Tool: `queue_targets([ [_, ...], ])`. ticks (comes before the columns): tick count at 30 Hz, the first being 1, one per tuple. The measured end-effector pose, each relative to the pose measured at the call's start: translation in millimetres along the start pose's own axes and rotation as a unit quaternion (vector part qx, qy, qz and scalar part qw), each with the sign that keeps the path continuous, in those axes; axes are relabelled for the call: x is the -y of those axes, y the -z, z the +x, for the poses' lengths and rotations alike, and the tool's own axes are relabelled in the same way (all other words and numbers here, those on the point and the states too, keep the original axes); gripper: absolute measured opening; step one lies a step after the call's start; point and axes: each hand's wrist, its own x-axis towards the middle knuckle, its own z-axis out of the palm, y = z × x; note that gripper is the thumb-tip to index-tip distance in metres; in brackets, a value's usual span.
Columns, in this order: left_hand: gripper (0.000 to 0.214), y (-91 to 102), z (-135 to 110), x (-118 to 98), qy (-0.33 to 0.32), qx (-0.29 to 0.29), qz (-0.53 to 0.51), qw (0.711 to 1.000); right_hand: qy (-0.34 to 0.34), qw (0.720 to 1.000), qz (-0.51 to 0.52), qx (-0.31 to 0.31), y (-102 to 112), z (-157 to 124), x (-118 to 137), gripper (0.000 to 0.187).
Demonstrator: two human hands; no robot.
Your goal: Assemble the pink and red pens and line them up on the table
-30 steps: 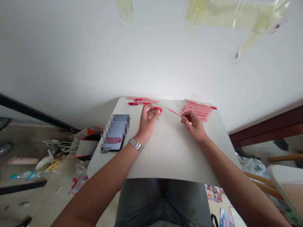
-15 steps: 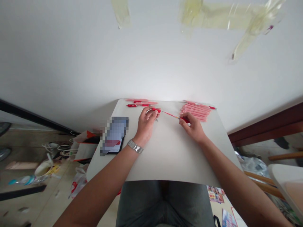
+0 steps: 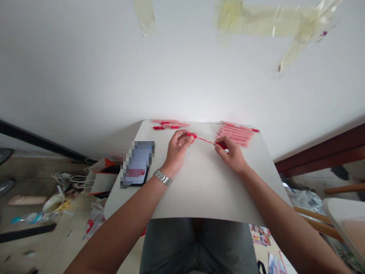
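Closed on a short red pen grip section (image 3: 192, 135), my left hand (image 3: 176, 148) is over the back middle of the white table (image 3: 199, 190). My right hand (image 3: 233, 154) pinches a red pen barrel (image 3: 220, 145), from which a thin red refill (image 3: 205, 140) sticks out to the left. The refill's far end meets the grip section; how deep it sits inside I cannot tell. Just behind my right hand lies a pile of pink pen refills or pens (image 3: 235, 134). Several red pen parts (image 3: 171, 125) lie behind my left hand.
A phone (image 3: 139, 163), partly pixelated, lies on the table's left side. The white wall (image 3: 182, 76) stands right behind the table. On the floor to the left are a plastic bottle (image 3: 28, 218), a cup (image 3: 53, 203) and a bag (image 3: 95, 219). A white chair (image 3: 345, 217) is at right.
The grip section has moved slightly right and the refill slightly left, so the gap between them has closed. Both hands keep their holds.
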Motion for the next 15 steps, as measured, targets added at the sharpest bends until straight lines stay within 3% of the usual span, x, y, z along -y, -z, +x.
queue_targets([
  [15,0.032,-0.9,-2.5,3.1,0.024,0.043,0.001,0.999,0.014,1.000,0.002,0.017,-0.8,-0.5,-0.5,0.019],
])
